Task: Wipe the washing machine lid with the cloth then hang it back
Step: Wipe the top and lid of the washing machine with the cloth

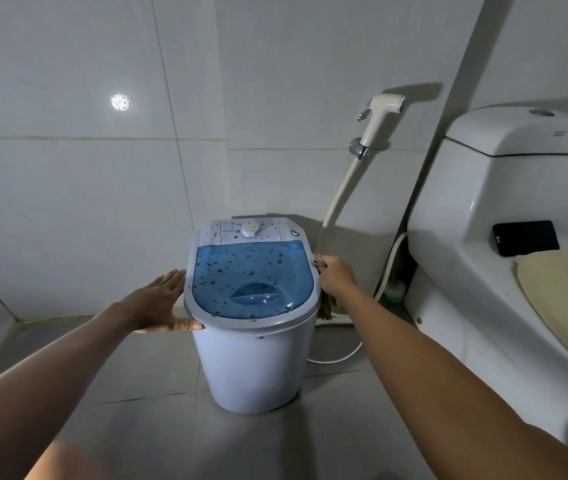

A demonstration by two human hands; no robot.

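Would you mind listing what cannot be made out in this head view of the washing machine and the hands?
- Cloth: mostly hidden behind the right hand and the machine's rim.
- Panel lettering near the dial: too small to read.
- Toilet: cut off by the right edge.
- Hanging spot for the cloth: not in view.

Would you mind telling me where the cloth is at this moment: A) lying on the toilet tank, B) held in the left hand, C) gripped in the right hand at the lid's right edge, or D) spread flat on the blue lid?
C: the right hand grips the cloth beside the lid.
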